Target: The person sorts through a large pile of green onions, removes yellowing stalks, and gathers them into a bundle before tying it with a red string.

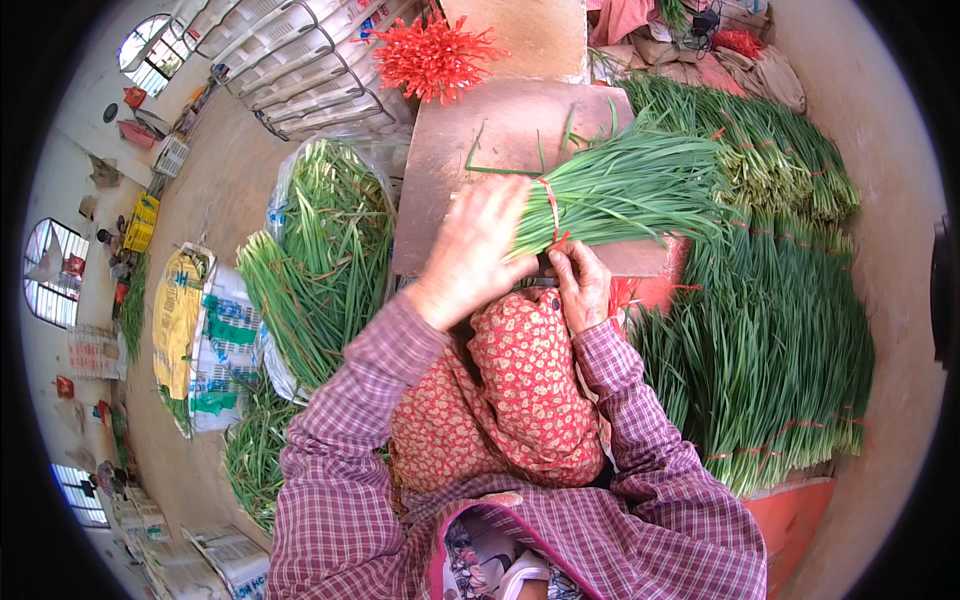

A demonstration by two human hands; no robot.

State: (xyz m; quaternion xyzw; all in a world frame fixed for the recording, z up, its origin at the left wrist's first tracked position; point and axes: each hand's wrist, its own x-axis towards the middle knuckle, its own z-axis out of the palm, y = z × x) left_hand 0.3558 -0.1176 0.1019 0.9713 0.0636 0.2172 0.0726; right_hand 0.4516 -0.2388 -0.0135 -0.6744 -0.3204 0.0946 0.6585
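A bunch of long green garlic chives (622, 191) lies across a brown board (450, 150), its leaf tips pointing right. A red tie (553, 202) runs around the bunch near its stem end. My left hand (476, 244), blurred by motion, wraps the stem end, with fingers over the top and thumb on the near side; it hides the cut ends. At the near edge of the bunch, my right hand (583, 285) pinches the end of the tie between thumb and forefinger. Several loose leaves (541, 150) lie on the board behind the bunch.
Tied chive bunches (772, 322) are stacked at right beside the wall (892, 225). A cluster of red ties (439, 60) sits beyond the board. Loose chives (322, 247) fill a plastic bag at left. White crates (292, 67) stand behind it. Red floral fabric (525, 375) covers my lap.
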